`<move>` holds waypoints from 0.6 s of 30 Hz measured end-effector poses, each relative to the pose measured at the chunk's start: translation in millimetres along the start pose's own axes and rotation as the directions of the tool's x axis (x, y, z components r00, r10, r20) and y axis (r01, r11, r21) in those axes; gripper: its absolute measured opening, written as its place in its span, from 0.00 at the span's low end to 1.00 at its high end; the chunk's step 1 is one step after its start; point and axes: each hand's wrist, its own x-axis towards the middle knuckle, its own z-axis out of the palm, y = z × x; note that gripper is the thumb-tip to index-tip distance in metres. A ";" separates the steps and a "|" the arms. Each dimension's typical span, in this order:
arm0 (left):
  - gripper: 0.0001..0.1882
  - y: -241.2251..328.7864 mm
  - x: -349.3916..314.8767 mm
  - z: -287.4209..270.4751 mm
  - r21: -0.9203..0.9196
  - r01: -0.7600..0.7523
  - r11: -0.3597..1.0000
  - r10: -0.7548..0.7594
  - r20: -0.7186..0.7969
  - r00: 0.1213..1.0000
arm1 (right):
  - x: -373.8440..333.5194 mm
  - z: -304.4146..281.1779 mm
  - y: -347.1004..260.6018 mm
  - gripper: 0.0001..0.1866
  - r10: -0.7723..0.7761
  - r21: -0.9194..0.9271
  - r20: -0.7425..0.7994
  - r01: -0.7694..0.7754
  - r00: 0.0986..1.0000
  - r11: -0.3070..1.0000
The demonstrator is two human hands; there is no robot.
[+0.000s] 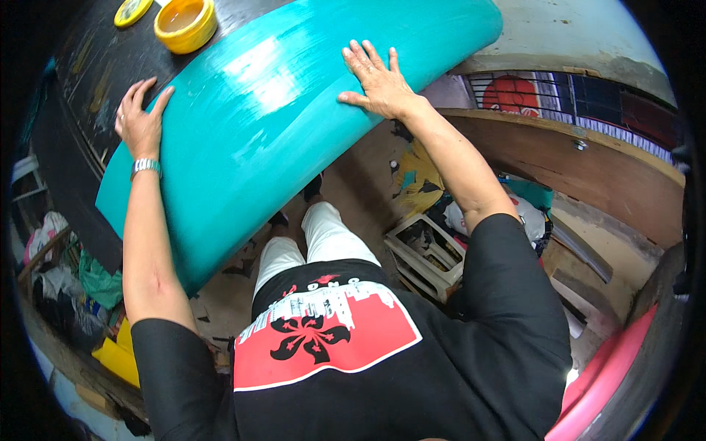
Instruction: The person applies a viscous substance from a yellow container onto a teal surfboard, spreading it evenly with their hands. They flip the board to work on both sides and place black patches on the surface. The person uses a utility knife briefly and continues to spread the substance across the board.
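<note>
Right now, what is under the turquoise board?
Under the turquoise board: a black table at its far end, floor and the person's white trousers beneath the rest. The table beneath the board is hidden.

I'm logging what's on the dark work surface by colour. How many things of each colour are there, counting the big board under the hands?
Teal: 1, the board, with the left hand at its edge and the right hand flat on it.
Yellow: 2, the tub and the lid.
Total: 3
</note>
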 end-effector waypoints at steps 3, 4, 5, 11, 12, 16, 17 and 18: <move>0.26 0.9 -0.5 0.6 0.050 -0.002 0.999 0.002 -0.010 1.000 | -4.9 -2.6 -46.3 0.56 -0.089 0.023 -0.052 0.090 0.995 0.996; 0.26 1.4 -0.7 0.7 0.048 0.016 0.999 -0.016 -0.002 1.000 | -7.9 -2.3 -65.1 0.57 -0.089 -0.003 -0.037 0.089 0.995 0.996; 0.27 2.1 -0.9 1.2 0.051 0.016 0.999 -0.016 -0.006 1.000 | -10.6 -2.0 -83.4 0.57 -0.125 0.053 -0.090 0.130 0.988 0.990; 0.27 2.8 -0.6 3.7 0.081 0.023 0.996 -0.022 -0.013 1.000 | -25.5 5.8 -225.8 0.60 -0.198 0.327 -0.188 0.251 0.962 0.911; 0.27 2.6 -0.9 3.9 0.080 0.026 0.996 -0.025 -0.011 1.000 | -28.2 4.9 -253.4 0.60 -0.224 0.349 -0.213 0.289 0.951 0.892; 0.26 1.7 0.3 2.3 0.066 -0.006 0.998 0.007 -0.027 1.000 | -26.1 -9.0 -337.3 0.57 -0.313 0.498 -0.178 0.360 0.933 0.789; 0.25 2.3 0.0 1.7 0.031 0.000 1.000 0.000 -0.021 1.000 | -24.6 -12.0 -338.5 0.55 -0.316 0.589 -0.214 0.380 0.924 0.713; 0.25 2.8 1.0 1.5 0.043 -0.001 0.999 0.001 -0.018 1.000 | -19.4 -14.8 -331.6 0.54 -0.365 0.650 -0.117 0.349 0.924 0.675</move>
